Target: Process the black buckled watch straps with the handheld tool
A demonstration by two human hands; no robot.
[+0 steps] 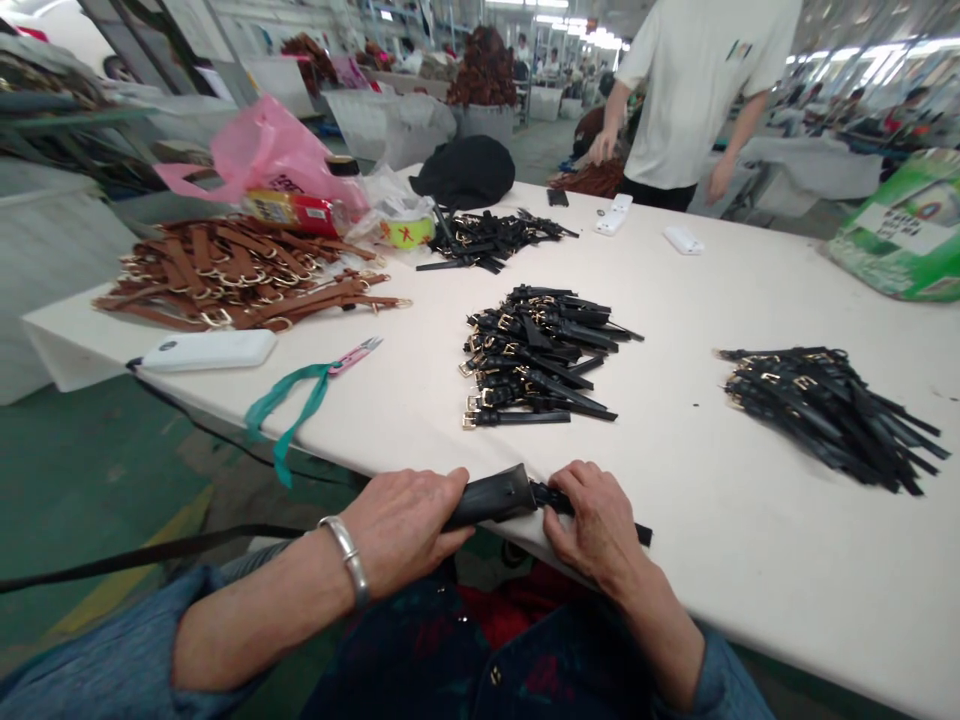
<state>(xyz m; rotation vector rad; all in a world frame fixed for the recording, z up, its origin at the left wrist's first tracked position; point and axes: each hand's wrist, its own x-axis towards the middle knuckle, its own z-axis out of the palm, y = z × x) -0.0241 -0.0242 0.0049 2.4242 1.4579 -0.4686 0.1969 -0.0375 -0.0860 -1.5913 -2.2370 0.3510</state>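
The left grip [401, 532] closes round a black leather strap [491, 497] — the right grip [592, 525] pinches its further length, just over the counter [757, 590] edge.

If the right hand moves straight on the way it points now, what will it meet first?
The right hand would probably meet the pile of black straps with gold buckles first, though depth is unclear.

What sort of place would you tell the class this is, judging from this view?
Probably a leather-goods factory floor: heaps of narrow black straps with gold buckles, a pile of tan-brown buckled straps on a long white worktable, and rows of distant workers.
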